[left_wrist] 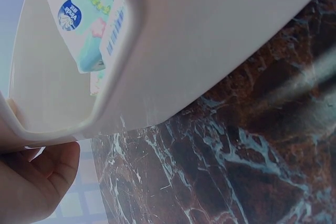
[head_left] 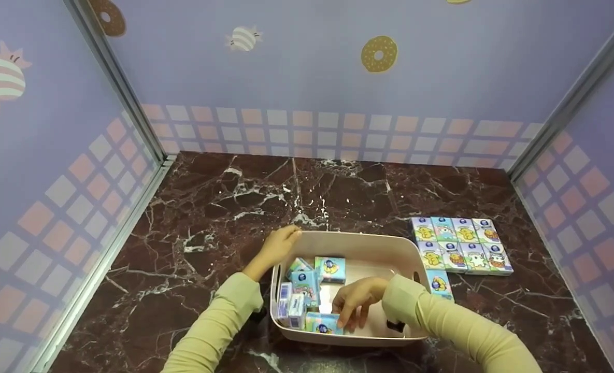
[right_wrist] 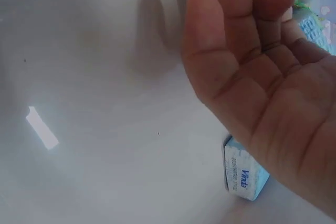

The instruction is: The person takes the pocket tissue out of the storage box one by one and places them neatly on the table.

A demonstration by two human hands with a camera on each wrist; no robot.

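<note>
A beige plastic bin (head_left: 361, 243) stands on the dark marbled surface, with several small tissue packs inside, mostly at its left. At the far left corner my left hand (head_left: 281, 243) grips the rim, and in the left wrist view its fingers (left_wrist: 58, 166) curl below the edge by the handle opening. My right hand (head_left: 358, 300) reaches down inside and holds the right end of a blue tissue pack (head_left: 319, 323) by the near wall. Its fingers (right_wrist: 236, 35) bend toward a pack partly hidden behind them. Another blue pack (head_left: 331, 269) lies flat by the far wall.
Right of the bin, tissue packs (head_left: 462, 243) lie side by side in two rows, with one blue pack (head_left: 440, 284) below them against the bin's right side. Patterned lilac walls (head_left: 307, 77) enclose the marbled surface (head_left: 208, 207) at the back and both sides.
</note>
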